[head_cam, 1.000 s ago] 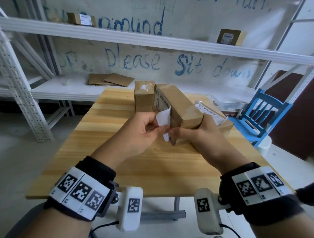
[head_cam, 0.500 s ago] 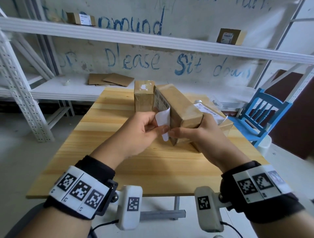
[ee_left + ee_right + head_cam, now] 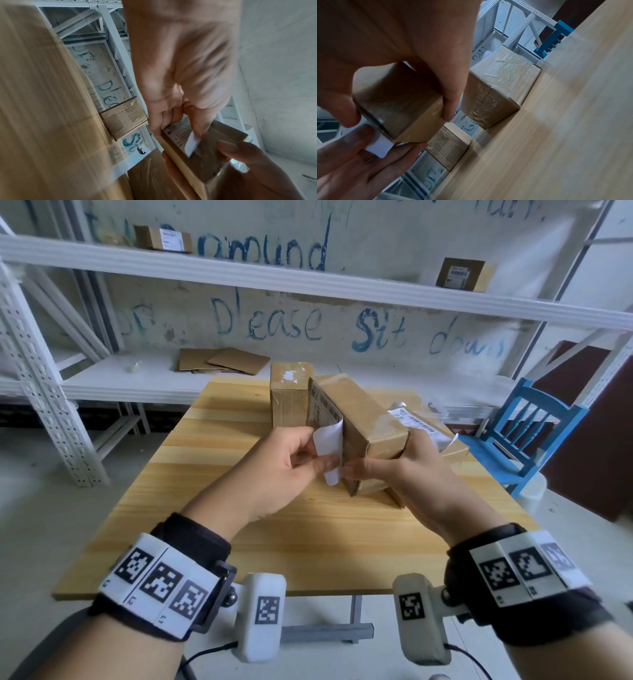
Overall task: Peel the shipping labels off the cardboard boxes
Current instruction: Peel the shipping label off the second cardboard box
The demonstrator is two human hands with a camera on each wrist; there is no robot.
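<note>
Wooden table (image 3: pixel 212 460), right hand (image 3: pixel 407 484) fingers wrapped round cardboard box (image 3: pixel 363 419), left hand (image 3: pixel 274 470) fingers pinching half-peeled label (image 3: pixel 330 446)

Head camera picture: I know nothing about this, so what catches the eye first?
Two hands meet over a cardboard box held above the wooden table: the left hand pinches a half-peeled white label, the right hand grips the box. Behind, blue scrawl reads "Please sit down".

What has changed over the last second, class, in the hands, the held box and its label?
Almost nothing. The left hand pinches the label's peeled flap as before, and no more has visibly come away. The right hand grips the box as before. The other boxes have not moved.
</note>
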